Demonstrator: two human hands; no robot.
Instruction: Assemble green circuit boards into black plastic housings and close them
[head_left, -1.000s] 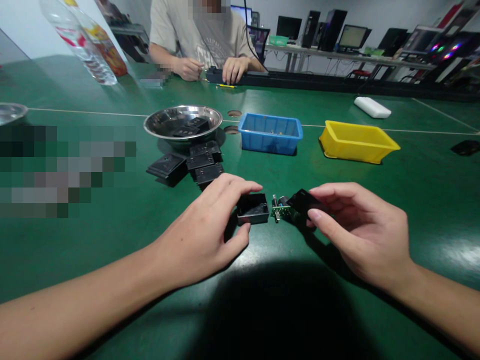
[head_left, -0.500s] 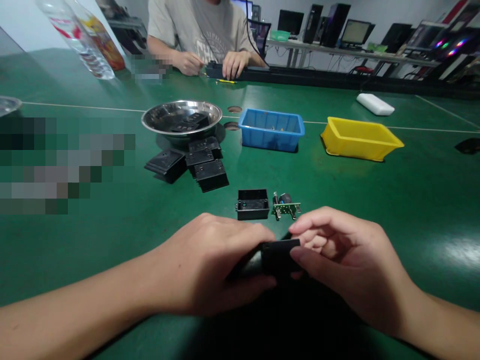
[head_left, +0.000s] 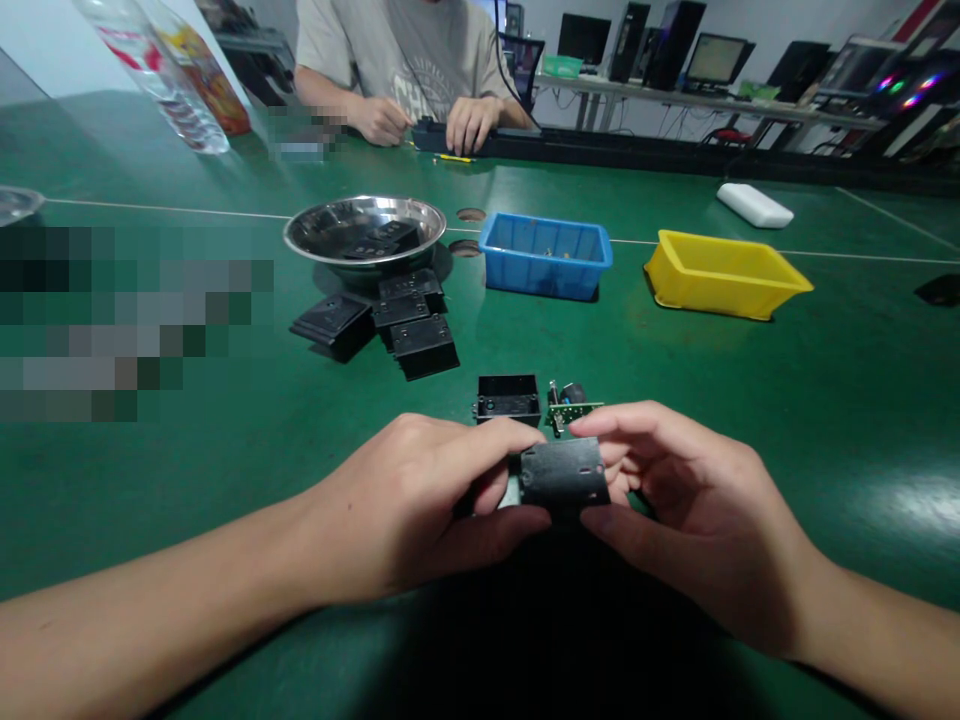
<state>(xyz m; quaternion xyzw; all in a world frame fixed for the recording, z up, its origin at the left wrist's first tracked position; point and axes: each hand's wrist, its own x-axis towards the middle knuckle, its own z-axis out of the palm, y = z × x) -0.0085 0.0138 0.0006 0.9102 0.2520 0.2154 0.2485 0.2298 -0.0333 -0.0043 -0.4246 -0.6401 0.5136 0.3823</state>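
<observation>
Between both hands, low over the green table, is a small black plastic case [head_left: 564, 472] with one flat face turned toward me. My left hand [head_left: 435, 505] grips its left end between thumb and fingers; a pale bit shows there, too small to make out. My right hand [head_left: 675, 500] pinches the right end, thumb below and index finger above, other fingers curled. Just beyond the hands lies an open black case half [head_left: 508, 398]. Beside it a small green circuit board [head_left: 574, 408] with a dark round part and metal pins is partly covered by my right fingertips.
Several black cases [head_left: 424, 347] lie in front of a steel bowl [head_left: 365, 262] holding more. Behind stand a blue bin [head_left: 546, 278] with small bits and a yellow bin [head_left: 727, 294]. A white block [head_left: 754, 206] is farther right. A person [head_left: 405, 60] works across the table [head_left: 225, 480].
The black case has been tilted so its broad face now shows toward me. Both hands have risen slightly with it, covering more of the case half and circuit board.
</observation>
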